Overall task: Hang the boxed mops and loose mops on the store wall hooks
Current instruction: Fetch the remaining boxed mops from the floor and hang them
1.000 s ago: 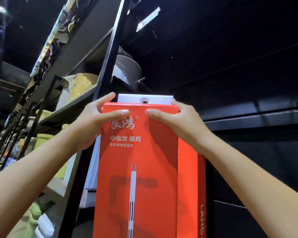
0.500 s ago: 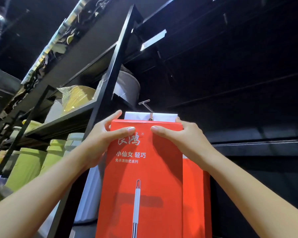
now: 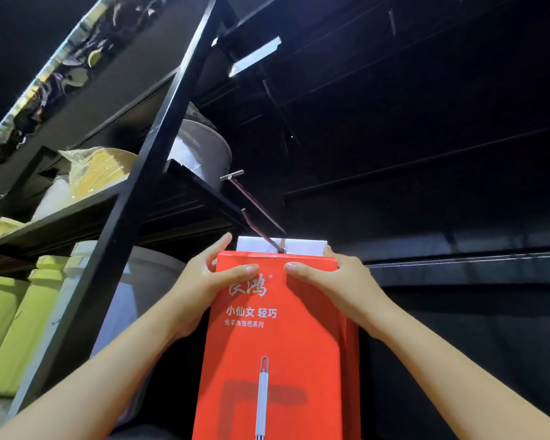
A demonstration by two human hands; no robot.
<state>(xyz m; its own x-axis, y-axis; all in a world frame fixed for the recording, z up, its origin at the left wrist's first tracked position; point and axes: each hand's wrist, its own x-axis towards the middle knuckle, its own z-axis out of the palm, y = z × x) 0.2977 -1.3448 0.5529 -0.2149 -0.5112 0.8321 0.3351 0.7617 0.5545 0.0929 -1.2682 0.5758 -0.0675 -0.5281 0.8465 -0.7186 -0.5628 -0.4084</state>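
Observation:
A tall red mop box point(image 3: 273, 350) with white lettering and a mop picture stands upright in front of me. Its white hang tab point(image 3: 302, 246) sticks up at the top, and the metal wall hook point(image 3: 254, 211) passes through the tab's hole. My left hand point(image 3: 210, 281) grips the box's top left corner, thumb across the front. My right hand point(image 3: 331, 281) grips the top right corner the same way. The wall behind the box is black.
A black metal shelf frame point(image 3: 140, 192) rises at the left, close beside the box. Its shelves carry green containers point(image 3: 19, 325), a yellow wrapped item point(image 3: 102, 169) and a grey round tub point(image 3: 204, 154). A horizontal wall rail point(image 3: 458, 262) runs to the right.
The box has risen onto the hook: its tab hole now sits on the hook rod. The view has tilted up, showing more of the hook and shelf.

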